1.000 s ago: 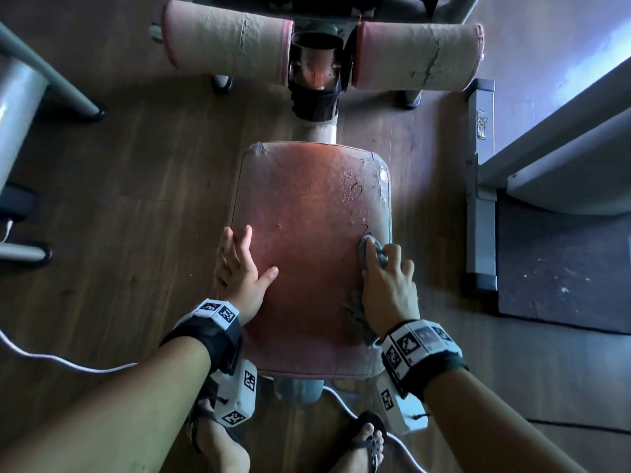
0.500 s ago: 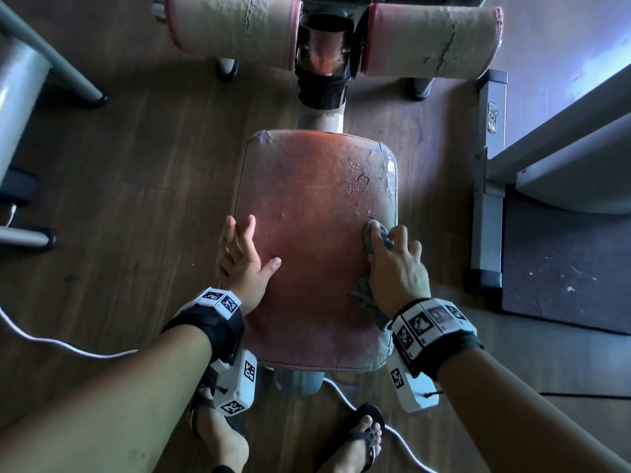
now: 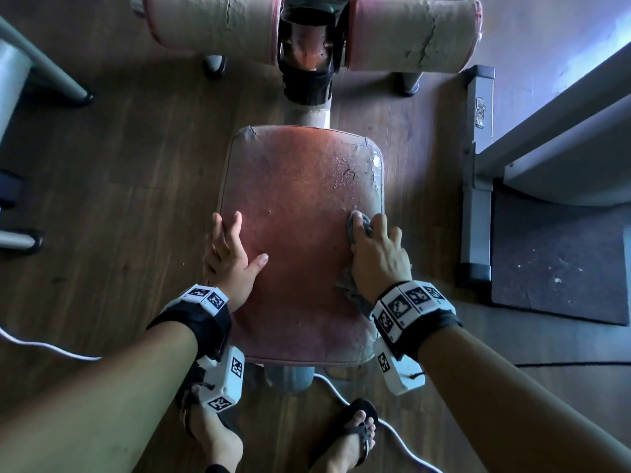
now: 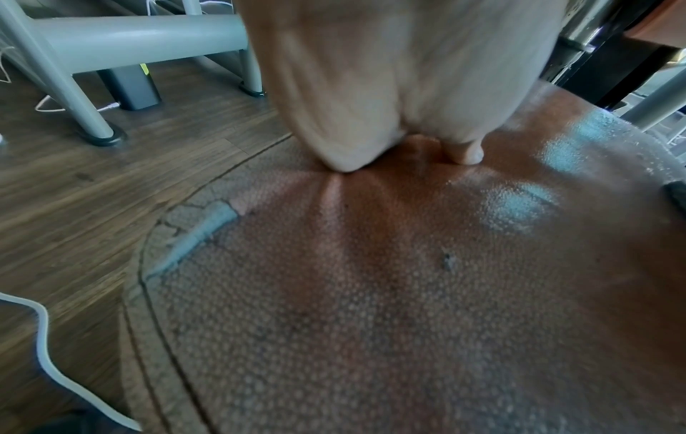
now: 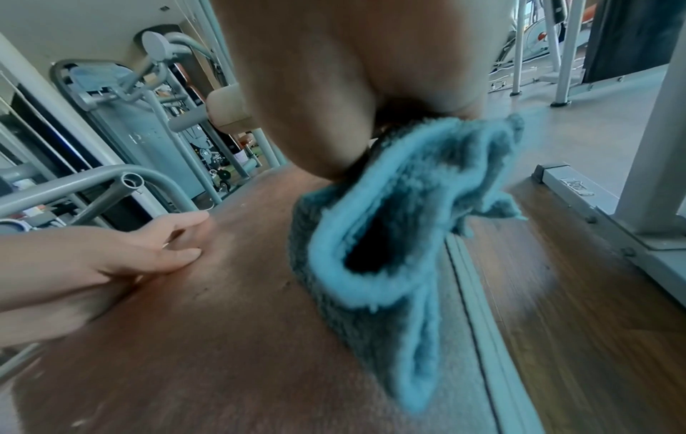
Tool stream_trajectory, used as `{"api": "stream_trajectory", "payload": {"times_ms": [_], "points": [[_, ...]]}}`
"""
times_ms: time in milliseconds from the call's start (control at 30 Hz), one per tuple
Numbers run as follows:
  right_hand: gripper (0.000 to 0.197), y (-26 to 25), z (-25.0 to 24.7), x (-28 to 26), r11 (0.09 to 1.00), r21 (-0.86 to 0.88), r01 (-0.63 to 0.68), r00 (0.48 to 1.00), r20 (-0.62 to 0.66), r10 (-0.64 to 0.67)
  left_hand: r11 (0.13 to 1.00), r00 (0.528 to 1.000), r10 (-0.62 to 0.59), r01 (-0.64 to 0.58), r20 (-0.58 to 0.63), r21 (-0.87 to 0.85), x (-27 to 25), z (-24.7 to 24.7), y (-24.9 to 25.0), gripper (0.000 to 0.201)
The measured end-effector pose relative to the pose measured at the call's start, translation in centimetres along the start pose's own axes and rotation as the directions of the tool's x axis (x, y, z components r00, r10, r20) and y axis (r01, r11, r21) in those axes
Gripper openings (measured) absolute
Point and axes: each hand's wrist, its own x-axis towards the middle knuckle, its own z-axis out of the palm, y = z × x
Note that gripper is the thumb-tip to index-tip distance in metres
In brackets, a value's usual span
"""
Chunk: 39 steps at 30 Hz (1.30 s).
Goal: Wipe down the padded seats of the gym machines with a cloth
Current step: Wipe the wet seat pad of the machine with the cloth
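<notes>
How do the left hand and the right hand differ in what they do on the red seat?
The left hand lies flat and empty with straight fingers, while the right hand grips a blue-grey cloth. The left hand rests at the left edge of the seat; the right hand works along its right edge, near the water drops and cracked trim. Both press down on the same seat, and both wrists carry marker bands.
</notes>
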Motion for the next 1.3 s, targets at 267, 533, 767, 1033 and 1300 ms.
{"api": "stream_trajectory", "payload": {"times_ms": [267, 533, 767, 1033, 1300], "points": [[0.06, 0.4, -0.4, 0.4, 0.999, -0.036, 0.033, 0.999, 0.0, -0.033, 1.0, 1.0, -0.009, 0.009, 0.008, 0.004, 0.1, 0.0, -0.2, 0.09], [0.064, 0.0, -0.2, 0.6, 0.999, -0.017, 0.052, 0.999, -0.001, -0.052, 1.0, 1.0, 0.003, -0.002, -0.005, 0.01, 0.1, 0.1, -0.2, 0.09], [0.057, 0.0, -0.6, 2.5, 0.993, -0.102, 0.064, 0.996, -0.063, -0.071, 1.0, 1.0, 0.003, -0.003, -0.007, -0.001, -0.2, -0.3, 0.5, 0.088], [0.057, -1.7, -1.6, 5.7, 0.999, -0.047, -0.009, 0.997, -0.077, 0.006, 1.0, 1.0, -0.008, 0.008, 0.006, -0.011, -0.1, -0.2, 0.2, 0.09], [0.051, -1.6, -2.9, 7.1, 0.999, -0.035, -0.028, 0.994, -0.109, 0.024, 1.0, 0.999, -0.026, 0.027, 0.042, -0.016, -0.3, -0.4, 0.4, 0.088]]}}
